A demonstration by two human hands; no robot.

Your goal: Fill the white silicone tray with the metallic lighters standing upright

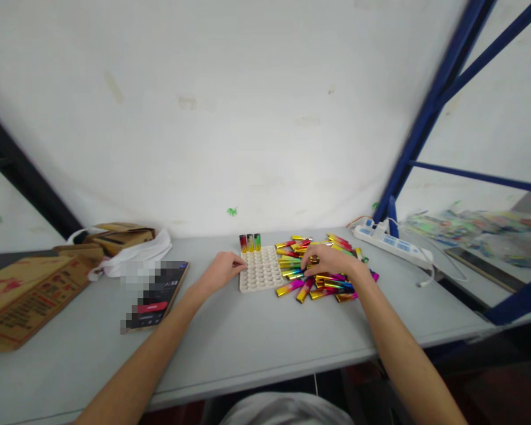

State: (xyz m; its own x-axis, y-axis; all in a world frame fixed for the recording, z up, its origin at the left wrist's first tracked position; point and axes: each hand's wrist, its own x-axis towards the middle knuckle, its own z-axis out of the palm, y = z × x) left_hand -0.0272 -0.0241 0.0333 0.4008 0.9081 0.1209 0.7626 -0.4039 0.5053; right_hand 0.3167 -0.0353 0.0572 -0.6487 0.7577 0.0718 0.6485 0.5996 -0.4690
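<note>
A white tray (261,280) full of round holes lies flat on the table in front of me. Three shiny tube-shaped pieces (250,242), red, yellow and green with dark tops, stand upright in its far-left row. My left hand (225,268) is closed at the tray's left edge, fingertips pinching the rim. To the right of the tray lies a loose heap of shiny metallic tubes (292,286) in yellow, pink, red, green and blue. Over this heap my right hand (325,260) arches, fingers bent downward and apart, touching the pieces. No piece shows clearly in its grasp.
A phone (170,292), partly blurred out, lies left of my left hand. Beyond it are a white plastic bag (141,254) and cardboard boxes (30,295). A white power strip (393,245) with cables sits at the right, by the blue metal frame (425,130). A wall closes off the back.
</note>
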